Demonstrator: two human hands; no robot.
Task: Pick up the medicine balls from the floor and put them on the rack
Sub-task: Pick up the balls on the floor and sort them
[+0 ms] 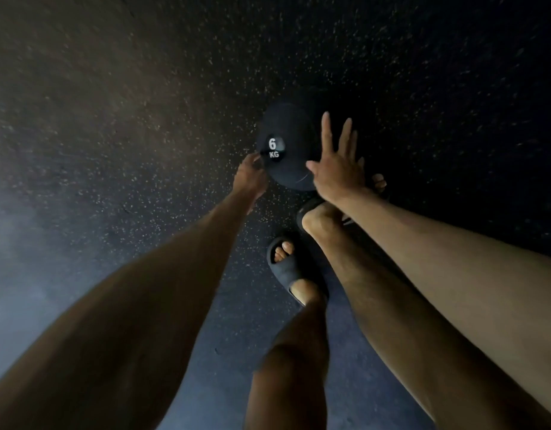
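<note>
A black medicine ball (288, 144) marked "6 KG" in white lies on the dark speckled floor straight below me. My left hand (250, 175) touches its lower left side, the fingertips against the ball near the label. My right hand (337, 164) hovers at the ball's right side with its fingers spread and straight, holding nothing. Whether the right palm touches the ball is unclear. No rack is in view.
My two feet in dark slide sandals stand just below the ball, the left foot (288, 268) nearer, the right foot (317, 217) close to the ball's lower right. Speckled rubber floor (144, 119) spreads all around.
</note>
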